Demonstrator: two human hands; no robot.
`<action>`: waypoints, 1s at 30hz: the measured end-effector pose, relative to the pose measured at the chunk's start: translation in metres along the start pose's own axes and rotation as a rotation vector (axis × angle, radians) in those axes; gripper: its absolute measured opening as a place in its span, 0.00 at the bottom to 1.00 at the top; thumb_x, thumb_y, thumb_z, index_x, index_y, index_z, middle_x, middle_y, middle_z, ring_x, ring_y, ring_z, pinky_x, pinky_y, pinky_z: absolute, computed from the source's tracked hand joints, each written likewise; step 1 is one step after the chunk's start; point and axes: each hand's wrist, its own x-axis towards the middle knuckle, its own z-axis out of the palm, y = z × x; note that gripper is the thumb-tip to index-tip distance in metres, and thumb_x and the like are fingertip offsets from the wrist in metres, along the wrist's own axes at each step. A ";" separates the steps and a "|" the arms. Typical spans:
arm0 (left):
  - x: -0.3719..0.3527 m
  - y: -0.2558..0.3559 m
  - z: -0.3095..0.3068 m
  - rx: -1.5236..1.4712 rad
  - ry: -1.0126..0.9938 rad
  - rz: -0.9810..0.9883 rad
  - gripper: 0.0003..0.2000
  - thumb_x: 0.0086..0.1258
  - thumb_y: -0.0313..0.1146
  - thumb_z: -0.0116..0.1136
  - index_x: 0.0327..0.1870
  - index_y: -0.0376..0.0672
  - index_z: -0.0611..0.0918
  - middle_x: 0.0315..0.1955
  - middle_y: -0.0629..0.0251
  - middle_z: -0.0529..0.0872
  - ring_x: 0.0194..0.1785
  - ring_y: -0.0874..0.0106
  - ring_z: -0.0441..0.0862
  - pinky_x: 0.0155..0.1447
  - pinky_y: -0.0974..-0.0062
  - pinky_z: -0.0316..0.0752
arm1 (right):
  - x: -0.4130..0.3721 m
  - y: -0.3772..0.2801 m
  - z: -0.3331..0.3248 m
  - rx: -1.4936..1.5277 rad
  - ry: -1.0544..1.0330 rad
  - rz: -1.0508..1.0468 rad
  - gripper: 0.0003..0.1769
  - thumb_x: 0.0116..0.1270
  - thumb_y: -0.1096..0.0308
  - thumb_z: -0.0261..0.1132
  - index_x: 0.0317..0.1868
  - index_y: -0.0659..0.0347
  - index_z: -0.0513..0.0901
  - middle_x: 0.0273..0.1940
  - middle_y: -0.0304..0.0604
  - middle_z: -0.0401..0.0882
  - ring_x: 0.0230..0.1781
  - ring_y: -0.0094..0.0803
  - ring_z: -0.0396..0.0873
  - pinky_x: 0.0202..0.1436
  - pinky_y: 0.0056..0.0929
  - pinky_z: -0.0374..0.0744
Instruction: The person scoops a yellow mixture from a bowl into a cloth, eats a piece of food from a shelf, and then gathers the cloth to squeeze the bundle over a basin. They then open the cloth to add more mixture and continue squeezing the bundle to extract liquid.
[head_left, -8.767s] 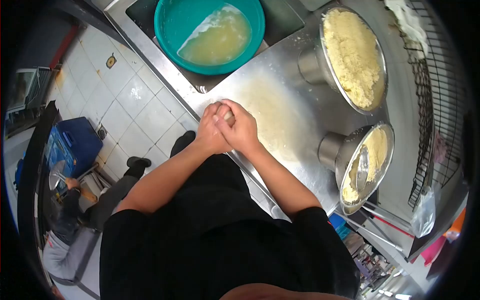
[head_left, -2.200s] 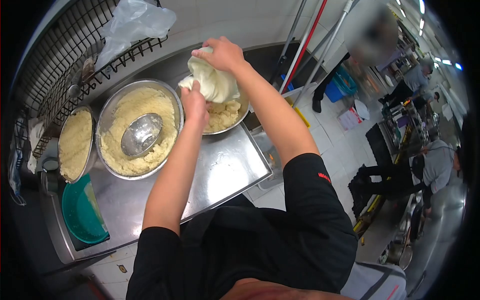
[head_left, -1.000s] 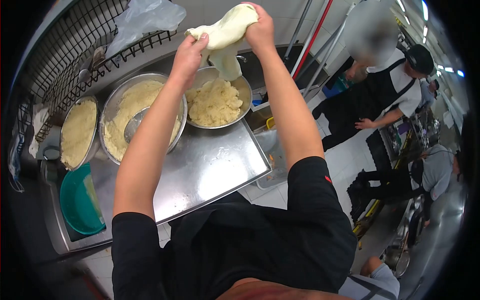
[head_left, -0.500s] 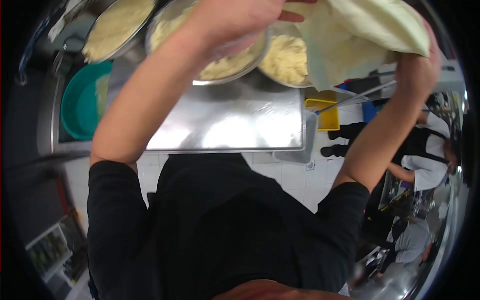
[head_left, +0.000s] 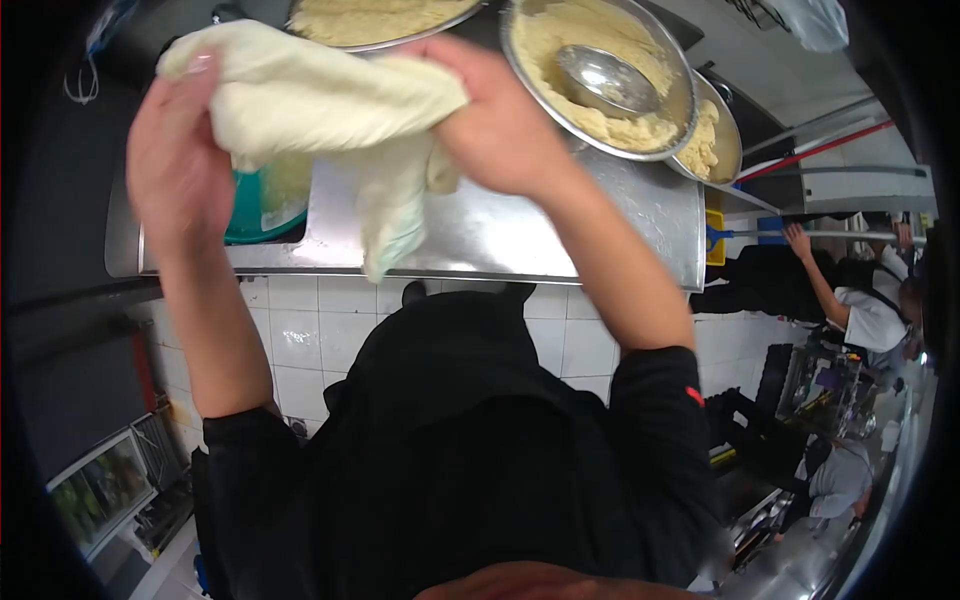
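A cream-coloured cloth (head_left: 310, 100) hangs bunched between my two hands over the left part of the steel counter. My left hand (head_left: 180, 150) grips its left end, with the thumb on top. My right hand (head_left: 500, 120) is closed around the other end, and a loose tail dangles below toward the counter edge. Under the cloth, a teal basin (head_left: 250, 205) shows in part, with something pale yellowish in it. Right of my right hand stands a large metal bowl (head_left: 690, 105) of pale yellow mash, with a small metal bowl (head_left: 607, 80) resting in the mash.
The steel counter (head_left: 480, 225) ends in a straight front edge before my body. Another bowl (head_left: 735, 150) of mash stands at the right, and a mash-filled pan (head_left: 385, 25) lies at the back. Several people are at the right, one with a hand (head_left: 797, 240) at a long pole.
Both hands have carried the cloth from the upper right to the left, over the teal basin. My view has shifted, and the small metal bowl now shows. A co-worker's arm has risen toward the pole.
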 end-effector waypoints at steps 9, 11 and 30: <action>0.042 -0.248 -0.056 0.751 -0.340 0.006 0.15 0.65 0.36 0.61 0.47 0.36 0.82 0.48 0.54 0.82 0.50 0.62 0.79 0.57 0.68 0.72 | -0.080 0.219 0.035 -0.216 0.451 0.908 0.38 0.53 0.76 0.60 0.67 0.67 0.61 0.59 0.59 0.70 0.55 0.45 0.75 0.59 0.34 0.73; 0.024 -0.263 -0.075 0.869 -0.332 0.039 0.16 0.62 0.34 0.61 0.50 0.38 0.81 0.54 0.49 0.79 0.56 0.55 0.77 0.61 0.65 0.71 | -0.099 0.225 0.029 -0.674 0.500 0.843 0.37 0.54 0.71 0.63 0.66 0.65 0.65 0.59 0.61 0.69 0.56 0.49 0.74 0.59 0.38 0.73; -0.067 -0.256 -0.121 1.510 -0.487 -0.437 0.32 0.66 0.49 0.56 0.71 0.56 0.63 0.74 0.50 0.48 0.76 0.52 0.46 0.75 0.46 0.38 | -0.158 0.187 -0.022 -1.224 0.062 0.868 0.10 0.58 0.62 0.61 0.34 0.57 0.83 0.36 0.48 0.81 0.39 0.45 0.81 0.44 0.42 0.79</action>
